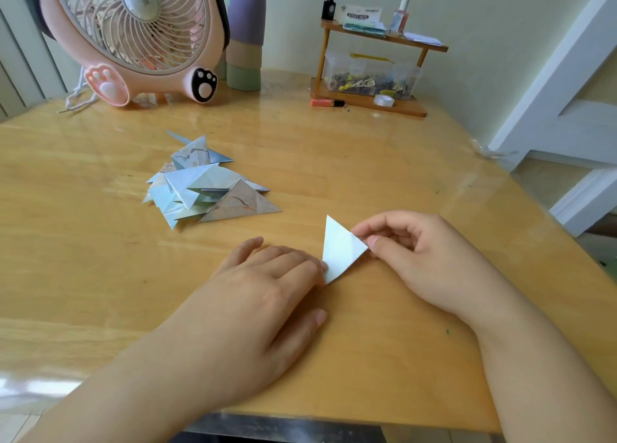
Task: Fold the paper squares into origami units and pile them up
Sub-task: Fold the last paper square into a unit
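Your left hand [267,275] lies flat, its straight fingertips pressing the near corner of the folded paper triangle [340,250] on the bench [100,259]. Your right hand [414,252] pinches its right corner. The pile of folded units [207,185] lies further back, to the left.

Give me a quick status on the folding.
Left hand pressing the paper triangle flat, right hand pinching its corner. Pile sits apart. Nothing in the way.

So on the table [367,162], the folded triangle [342,250] sits near the front, right of centre, between the left hand [267,285] and right hand [410,249]. The pile of folded units [207,187] lies farther back and left. Far left stands the fan [133,31], bottle [245,31] just right of it, little shelf [370,102] far right.
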Tool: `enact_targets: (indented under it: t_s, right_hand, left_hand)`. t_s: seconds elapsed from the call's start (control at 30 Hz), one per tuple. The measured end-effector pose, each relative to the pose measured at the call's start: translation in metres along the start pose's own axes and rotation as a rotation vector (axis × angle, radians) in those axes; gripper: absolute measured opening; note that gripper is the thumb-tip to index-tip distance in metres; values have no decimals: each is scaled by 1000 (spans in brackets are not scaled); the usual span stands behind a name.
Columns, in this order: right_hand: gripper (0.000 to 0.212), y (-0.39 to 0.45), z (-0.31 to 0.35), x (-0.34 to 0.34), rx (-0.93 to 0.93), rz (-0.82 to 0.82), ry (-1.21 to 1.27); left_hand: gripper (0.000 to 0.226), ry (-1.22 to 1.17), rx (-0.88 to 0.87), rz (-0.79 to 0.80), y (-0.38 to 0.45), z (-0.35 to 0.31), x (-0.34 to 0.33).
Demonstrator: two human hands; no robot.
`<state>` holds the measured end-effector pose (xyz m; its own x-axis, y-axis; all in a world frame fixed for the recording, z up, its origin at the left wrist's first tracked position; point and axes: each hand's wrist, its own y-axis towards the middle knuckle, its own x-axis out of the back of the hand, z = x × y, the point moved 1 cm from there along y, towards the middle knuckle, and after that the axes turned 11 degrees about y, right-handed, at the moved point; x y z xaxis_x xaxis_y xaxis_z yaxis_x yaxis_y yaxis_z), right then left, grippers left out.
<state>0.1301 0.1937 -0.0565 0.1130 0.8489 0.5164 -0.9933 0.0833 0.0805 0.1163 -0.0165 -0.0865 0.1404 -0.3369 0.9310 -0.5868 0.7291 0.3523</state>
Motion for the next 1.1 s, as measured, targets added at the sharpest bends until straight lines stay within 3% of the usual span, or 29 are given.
enact_targets:
  t_s: [0.1, 0.23, 0.43, 0.53, 0.67, 0.93, 1.1]
  right_hand:
    - [25, -3, 8, -4, 40, 54, 194]
    - [29, -3, 12, -16, 114, 112, 232]
    - [13, 1, 8, -31, 203, 72, -121]
    - [13, 4, 7, -33, 281, 116, -262]
    - [12, 15, 8, -34, 334, 40, -438]
    - [10, 29, 2, -37, 266, -153, -557]
    - [10, 29, -3, -36, 256, -168, -498]
  left_hand:
    - [28, 16, -15, 9, -2, -1, 1]
    - [34, 52, -16, -11, -3, 0, 1]
    - [29, 79, 37, -40, -4, 1, 1]
    - [31, 81, 33, -16, -3, 0, -3]
    - [32, 54, 11, -11, -3, 1, -6]
    - [30, 40, 9, 13, -2, 1, -8]
    - [30, -7, 64, 66, -3, 2, -2]
